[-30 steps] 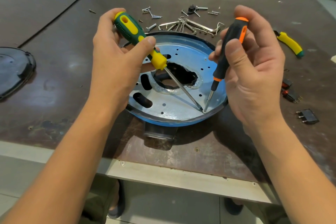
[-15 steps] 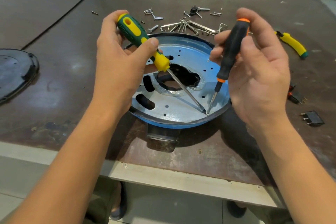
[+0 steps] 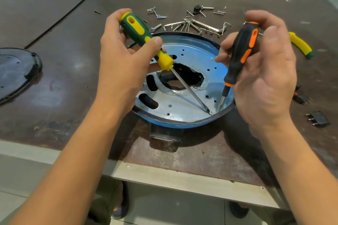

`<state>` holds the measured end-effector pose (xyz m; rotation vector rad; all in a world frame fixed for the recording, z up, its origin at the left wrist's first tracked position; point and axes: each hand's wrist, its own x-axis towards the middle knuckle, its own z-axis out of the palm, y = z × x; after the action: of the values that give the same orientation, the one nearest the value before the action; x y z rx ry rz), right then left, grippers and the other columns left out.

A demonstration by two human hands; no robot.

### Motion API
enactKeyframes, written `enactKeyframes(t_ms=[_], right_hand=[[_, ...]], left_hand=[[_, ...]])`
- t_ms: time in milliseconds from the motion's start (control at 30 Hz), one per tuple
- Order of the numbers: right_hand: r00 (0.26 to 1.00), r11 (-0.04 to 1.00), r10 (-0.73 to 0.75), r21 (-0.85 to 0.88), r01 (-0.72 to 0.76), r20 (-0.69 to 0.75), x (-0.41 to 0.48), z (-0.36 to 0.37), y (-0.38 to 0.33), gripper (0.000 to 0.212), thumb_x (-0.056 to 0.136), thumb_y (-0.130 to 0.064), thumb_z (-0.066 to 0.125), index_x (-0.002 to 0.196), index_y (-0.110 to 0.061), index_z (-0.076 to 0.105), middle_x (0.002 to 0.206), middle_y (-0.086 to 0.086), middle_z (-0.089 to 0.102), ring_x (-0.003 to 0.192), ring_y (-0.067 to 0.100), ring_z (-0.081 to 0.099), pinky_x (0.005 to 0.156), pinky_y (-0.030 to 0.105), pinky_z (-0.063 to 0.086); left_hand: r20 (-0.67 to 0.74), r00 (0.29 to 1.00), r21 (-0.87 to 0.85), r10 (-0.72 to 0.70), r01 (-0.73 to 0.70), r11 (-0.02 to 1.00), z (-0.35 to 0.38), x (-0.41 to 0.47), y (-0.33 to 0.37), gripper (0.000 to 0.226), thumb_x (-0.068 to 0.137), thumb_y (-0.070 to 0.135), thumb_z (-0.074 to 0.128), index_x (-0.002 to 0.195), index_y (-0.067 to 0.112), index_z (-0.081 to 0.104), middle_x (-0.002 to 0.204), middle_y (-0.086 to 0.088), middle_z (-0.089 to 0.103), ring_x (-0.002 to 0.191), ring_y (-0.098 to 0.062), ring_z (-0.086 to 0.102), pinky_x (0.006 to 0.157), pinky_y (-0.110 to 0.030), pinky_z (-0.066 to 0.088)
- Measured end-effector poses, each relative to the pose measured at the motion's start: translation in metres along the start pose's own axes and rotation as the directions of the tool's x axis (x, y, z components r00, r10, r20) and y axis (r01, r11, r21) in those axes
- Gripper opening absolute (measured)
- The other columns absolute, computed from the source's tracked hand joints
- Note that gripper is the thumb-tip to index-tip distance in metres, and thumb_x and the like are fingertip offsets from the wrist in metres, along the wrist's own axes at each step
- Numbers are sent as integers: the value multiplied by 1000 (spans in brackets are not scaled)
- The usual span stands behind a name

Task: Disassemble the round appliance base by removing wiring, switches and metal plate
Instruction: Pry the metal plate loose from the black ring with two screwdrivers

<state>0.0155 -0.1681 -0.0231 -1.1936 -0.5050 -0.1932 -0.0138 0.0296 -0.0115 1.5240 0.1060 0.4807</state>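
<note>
The round appliance base (image 3: 165, 124) sits near the middle of the table's (image 3: 73, 82) front edge, with a bare strip of table between it and that edge. A black tab sticks out from under it toward the front. To its left the table is open as far as a black cover (image 3: 16, 71) at the left edge.

Behind the base, hex keys (image 3: 197, 25) and loose screws (image 3: 156, 14) crowd up to the rim. Toward the right edge lie a yellow-handled tool (image 3: 300, 44) and two switches (image 3: 319, 119).

The blue rim holds a pale metal plate (image 3: 175, 105), drilled with small holes and two oblong slots, with a ragged opening at its centre.

The left hand (image 3: 118, 64) grips a green-and-yellow screwdriver (image 3: 139, 33), fingers curled round the handle and thumb pressed on it. Its tip meets a screw (image 3: 210, 113) at the plate's front right rim. The right hand (image 3: 265, 82) holds a black-and-orange screwdriver (image 3: 241, 51) between bent fingers and thumb, its tip just beside that screw.
</note>
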Motion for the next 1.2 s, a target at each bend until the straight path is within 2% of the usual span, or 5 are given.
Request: enactKeyframes(t_ms=[133,300,667,967,1200], right_hand=[[999,993,-48,-109,49,10,-1,0,0,28,100,-4,60,123,-14,48,97,10,64,77,21,59,70,34,51],[999,998,-36,46,36,6,-3,1,-1,22,105,2,39,123,-11,38,100,14,63,75,22,53,73,35,46],[1000,989,8,150,-9,12,-4,2,-3,21,107,-4,28,124,-12,36,95,10,60,71,18,49,65,31,42],[999,991,-1,132,-6,50,-5,2,-2,21,106,-3,27,123,-13,33,97,13,55,72,19,45,65,32,41],[992,998,-35,50,29,125,-4,1,-2,22,106,-1,28,124,-13,33,100,14,54,73,22,46,67,34,42]], left_hand=[[2,1000,9,6,-6,1000,-1,1,-1,52,92,4,67,136,11,41,125,-25,50,86,-24,75,69,-36,63],[2,1000,4,5,-5,1000,-1,2,-2,52,91,5,67,135,13,41,125,-25,49,87,-26,75,69,-38,64],[-4,1000,-2,0,0,1000,-1,3,-3,54,90,5,68,136,13,42,126,-24,50,86,-24,75,69,-39,63],[-9,1000,19,3,-3,1000,0,1,-2,54,92,4,67,139,12,40,127,-20,49,86,-9,73,70,-36,64],[5,1000,23,-4,4,1000,-1,1,-1,55,93,5,66,140,12,39,130,-22,48,89,-25,75,70,-38,64]])
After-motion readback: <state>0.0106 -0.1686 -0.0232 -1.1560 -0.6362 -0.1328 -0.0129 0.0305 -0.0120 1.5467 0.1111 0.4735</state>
